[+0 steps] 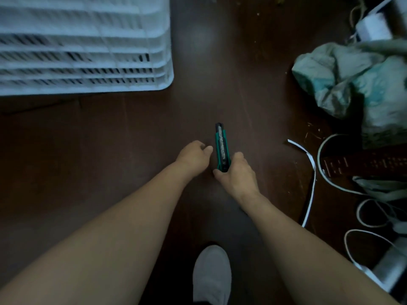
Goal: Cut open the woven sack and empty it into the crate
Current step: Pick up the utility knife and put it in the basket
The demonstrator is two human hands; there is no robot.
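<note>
A green and black utility knife [221, 144] points away from me over the dark brown floor, and my right hand [236, 175] grips its near end. My left hand [195, 154] hovers just left of the knife with fingers curled, holding nothing. A white slatted plastic crate [88, 45] stands at the far left. A crumpled pale green woven sack [356, 84] lies at the right edge, apart from both hands.
White strapping bands [310, 172] and cords curl on the floor at the right, beside a dark patterned object [363, 165]. A white shoe [211, 274] shows at the bottom centre. White boxes sit at the top right and bottom right corners.
</note>
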